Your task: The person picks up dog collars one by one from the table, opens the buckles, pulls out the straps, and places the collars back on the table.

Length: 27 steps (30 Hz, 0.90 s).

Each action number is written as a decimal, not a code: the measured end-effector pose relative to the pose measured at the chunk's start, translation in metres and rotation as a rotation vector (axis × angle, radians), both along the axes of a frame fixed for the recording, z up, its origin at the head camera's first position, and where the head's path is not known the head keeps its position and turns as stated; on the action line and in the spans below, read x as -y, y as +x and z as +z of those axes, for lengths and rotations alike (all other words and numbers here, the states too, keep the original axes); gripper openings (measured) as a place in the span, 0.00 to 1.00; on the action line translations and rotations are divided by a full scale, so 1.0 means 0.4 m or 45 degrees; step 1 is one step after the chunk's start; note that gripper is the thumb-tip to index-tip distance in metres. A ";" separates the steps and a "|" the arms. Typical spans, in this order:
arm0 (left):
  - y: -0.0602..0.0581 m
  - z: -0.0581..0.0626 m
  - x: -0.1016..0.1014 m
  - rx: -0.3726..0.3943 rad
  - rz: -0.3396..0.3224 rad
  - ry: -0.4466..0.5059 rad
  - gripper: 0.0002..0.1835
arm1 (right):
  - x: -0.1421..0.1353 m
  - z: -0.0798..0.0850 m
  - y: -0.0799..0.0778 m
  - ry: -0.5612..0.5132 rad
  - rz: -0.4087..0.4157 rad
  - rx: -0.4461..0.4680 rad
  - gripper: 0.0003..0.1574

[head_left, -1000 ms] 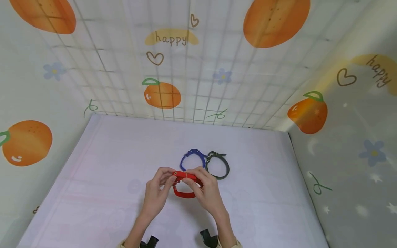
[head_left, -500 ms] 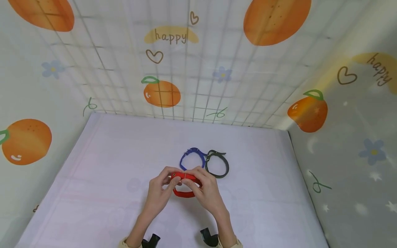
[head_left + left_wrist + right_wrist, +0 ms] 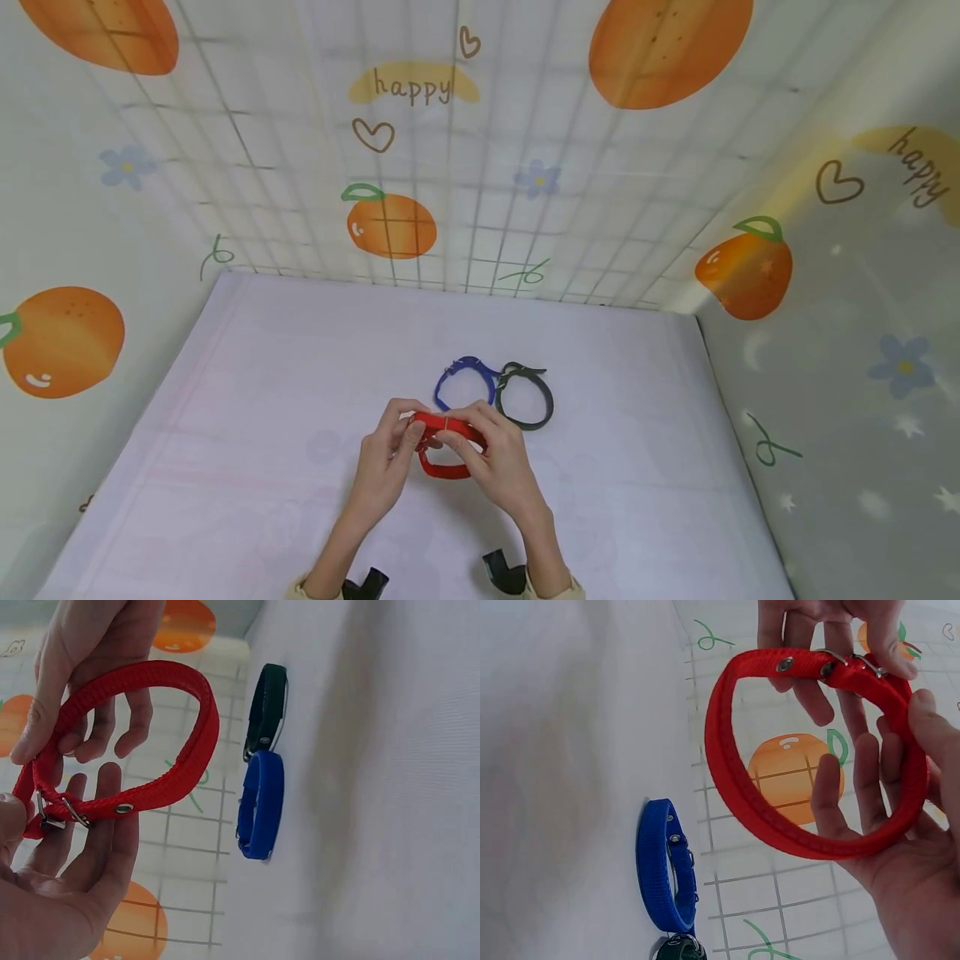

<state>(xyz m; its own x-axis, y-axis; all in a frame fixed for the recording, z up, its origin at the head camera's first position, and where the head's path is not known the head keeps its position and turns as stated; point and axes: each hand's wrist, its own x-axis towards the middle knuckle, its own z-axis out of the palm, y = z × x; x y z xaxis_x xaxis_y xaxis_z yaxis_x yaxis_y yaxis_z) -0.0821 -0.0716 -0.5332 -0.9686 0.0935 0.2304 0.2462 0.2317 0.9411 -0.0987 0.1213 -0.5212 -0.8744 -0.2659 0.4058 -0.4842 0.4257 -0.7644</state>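
Note:
Both hands hold a red pet collar (image 3: 447, 472) up off the table. It forms a loop with a metal buckle, a ring and metal eyelets. My left hand (image 3: 380, 471) pinches it by the buckle (image 3: 49, 817), thumb on the strap. My right hand (image 3: 502, 467) grips the strap on the other side, with its thumb across the band, as the right wrist view shows. Fingers hide part of the strap end. Beyond the hands, a blue collar (image 3: 437, 392) and a dark green collar (image 3: 552, 404) lie side by side on the table, touching or nearly so.
The table has a pale cover (image 3: 300, 375). Patterned cloth walls (image 3: 487, 225) with printed oranges surround it at the back and sides. Two black angular pieces (image 3: 504, 573) sit by the wrists at the near edge.
My left thumb and fingertips have shifted slightly left along the red collar near the buckle. The right hand keeps its grip, and the other collars stay put.

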 end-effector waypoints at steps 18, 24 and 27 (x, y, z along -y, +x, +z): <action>-0.006 -0.004 0.002 -0.072 -0.025 -0.055 0.11 | -0.013 0.004 0.004 0.015 -0.033 -0.004 0.14; -0.009 -0.001 -0.006 -0.130 0.073 -0.048 0.09 | -0.009 0.004 0.001 0.034 -0.013 -0.053 0.14; -0.006 0.003 -0.009 -0.125 0.092 -0.037 0.08 | -0.007 0.005 0.002 0.027 -0.018 -0.065 0.14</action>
